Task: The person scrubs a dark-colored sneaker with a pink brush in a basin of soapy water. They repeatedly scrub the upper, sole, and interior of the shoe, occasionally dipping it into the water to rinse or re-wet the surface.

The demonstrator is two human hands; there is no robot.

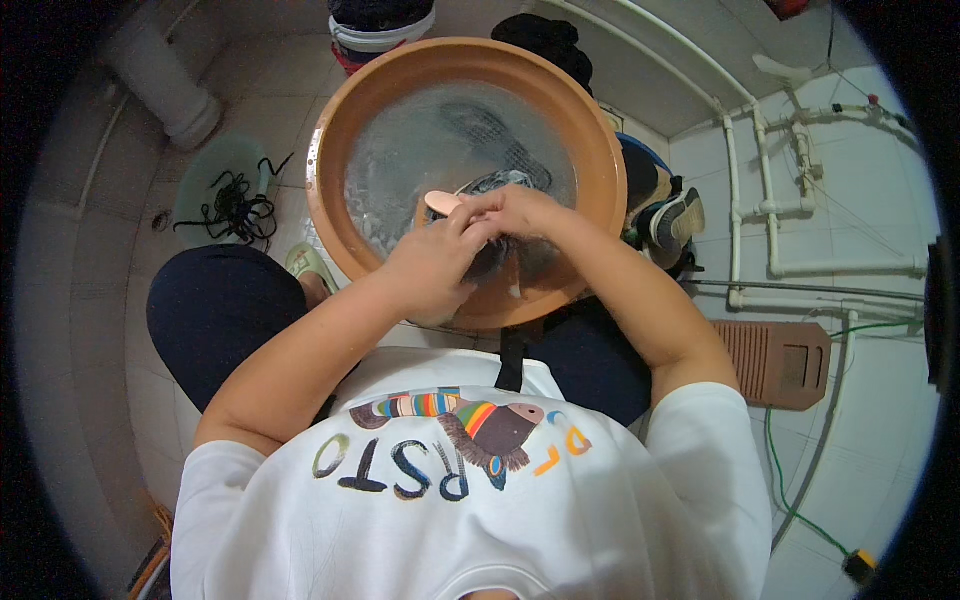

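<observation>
A big orange-brown basin (325, 180) of cloudy, sudsy water stands in front of me. Both my hands meet over its near side. My right hand (515, 212) is closed beside a peach-coloured, round-ended handle (443, 203), which looks like a brush's; its working end is hidden. Below it, my left hand (430, 268) curls around a dark, wet thing that looks like a shoe (488, 262), mostly covered by my fingers. Past my hands, a dark, mesh-patterned piece (490, 130) lies partly under the water.
Dark shoelaces (238, 210) lie in a pale bowl (190, 190) on the left floor. Several shoes (678, 220) sit right of the basin, near white pipes (770, 220). A brown washboard (775, 365) rests at the right. Dark bundles (545, 42) stand behind the basin.
</observation>
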